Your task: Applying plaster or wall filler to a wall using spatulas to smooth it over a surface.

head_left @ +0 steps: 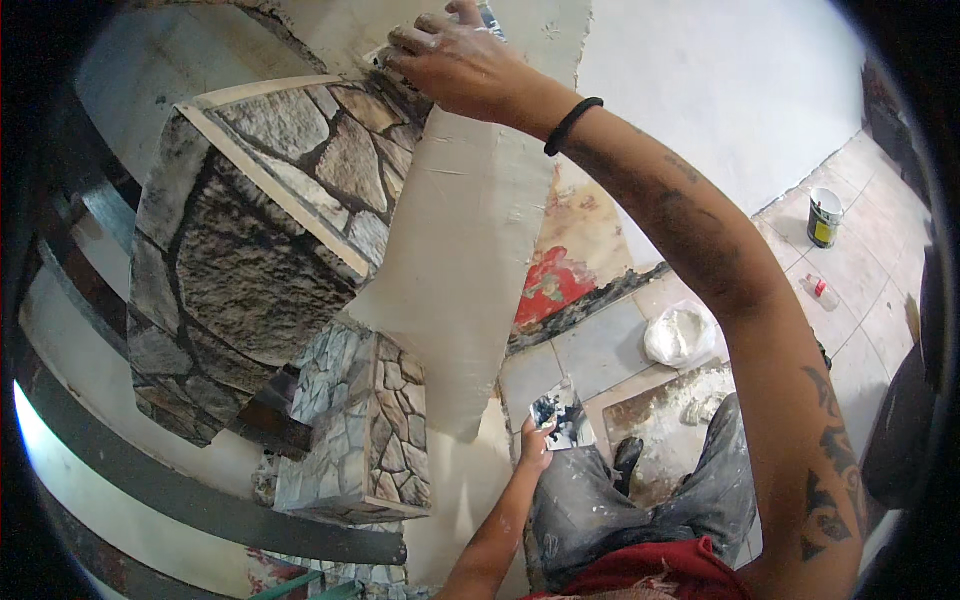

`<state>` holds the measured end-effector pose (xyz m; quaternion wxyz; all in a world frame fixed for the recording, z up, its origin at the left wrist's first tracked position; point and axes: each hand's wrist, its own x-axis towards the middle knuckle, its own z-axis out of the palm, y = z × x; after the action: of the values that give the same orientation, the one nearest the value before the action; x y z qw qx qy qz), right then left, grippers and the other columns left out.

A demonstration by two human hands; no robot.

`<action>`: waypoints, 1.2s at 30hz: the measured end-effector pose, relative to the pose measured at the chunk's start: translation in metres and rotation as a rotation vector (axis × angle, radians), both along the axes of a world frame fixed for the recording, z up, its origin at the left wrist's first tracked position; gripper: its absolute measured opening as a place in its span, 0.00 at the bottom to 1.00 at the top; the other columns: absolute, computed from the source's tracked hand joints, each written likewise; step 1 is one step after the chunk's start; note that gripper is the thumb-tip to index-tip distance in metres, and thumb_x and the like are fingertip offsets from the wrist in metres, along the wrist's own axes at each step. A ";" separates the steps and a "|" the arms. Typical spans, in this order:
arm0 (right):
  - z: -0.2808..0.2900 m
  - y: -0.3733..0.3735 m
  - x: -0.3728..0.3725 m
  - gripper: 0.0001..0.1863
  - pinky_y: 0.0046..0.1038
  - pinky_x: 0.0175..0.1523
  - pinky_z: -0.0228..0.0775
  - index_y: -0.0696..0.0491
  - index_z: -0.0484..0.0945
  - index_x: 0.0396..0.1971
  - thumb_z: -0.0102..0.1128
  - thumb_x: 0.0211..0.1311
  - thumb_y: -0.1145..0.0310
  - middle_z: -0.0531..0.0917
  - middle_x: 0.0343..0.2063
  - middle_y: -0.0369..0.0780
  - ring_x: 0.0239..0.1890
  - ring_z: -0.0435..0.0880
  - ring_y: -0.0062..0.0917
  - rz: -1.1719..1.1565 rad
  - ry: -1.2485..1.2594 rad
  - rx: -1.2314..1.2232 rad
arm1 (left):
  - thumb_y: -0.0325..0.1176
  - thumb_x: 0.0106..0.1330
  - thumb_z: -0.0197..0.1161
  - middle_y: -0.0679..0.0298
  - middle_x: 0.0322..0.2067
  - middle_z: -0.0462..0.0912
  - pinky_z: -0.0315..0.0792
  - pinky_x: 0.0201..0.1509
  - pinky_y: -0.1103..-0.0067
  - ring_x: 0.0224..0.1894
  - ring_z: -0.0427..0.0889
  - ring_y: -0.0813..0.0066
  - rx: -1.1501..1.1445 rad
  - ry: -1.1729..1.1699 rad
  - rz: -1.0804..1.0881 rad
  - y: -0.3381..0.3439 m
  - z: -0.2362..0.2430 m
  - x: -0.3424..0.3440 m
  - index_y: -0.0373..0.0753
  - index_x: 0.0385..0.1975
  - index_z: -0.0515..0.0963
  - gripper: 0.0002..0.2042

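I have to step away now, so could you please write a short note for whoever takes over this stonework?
Right hand: raised to the top of the stone-pattern column, fingers pressed at the joint where it meets the plaster strip.
Left hand: low, holding a small square palette smeared with dark paint.
On the floor: a white bag, a can, a small bottle.
Done: stone pattern covers the column faces in view.
Left: the plaster strip is still bare.

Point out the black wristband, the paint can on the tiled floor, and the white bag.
black wristband point(572, 124), head view, on the band across the wrist.
paint can point(824, 218), head view, on its side wall.
white bag point(678, 335), head view, on its bulging middle.
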<state>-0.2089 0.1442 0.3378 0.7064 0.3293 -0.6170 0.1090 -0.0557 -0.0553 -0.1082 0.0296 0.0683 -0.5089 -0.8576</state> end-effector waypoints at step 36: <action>-0.059 -0.020 -0.027 0.12 0.39 0.50 0.51 0.47 0.73 0.34 0.50 0.46 0.67 0.67 0.38 0.34 0.41 0.66 0.22 -0.140 0.104 0.115 | 0.17 0.47 0.50 0.65 0.31 0.74 0.68 0.39 0.79 0.33 0.74 0.74 -0.022 -0.066 0.108 0.003 0.001 0.004 0.36 0.36 0.69 0.14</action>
<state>-0.2361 0.1241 0.2786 0.7233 0.3307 -0.6061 0.0064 -0.0522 -0.0523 -0.1073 0.0597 0.1234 -0.5147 -0.8464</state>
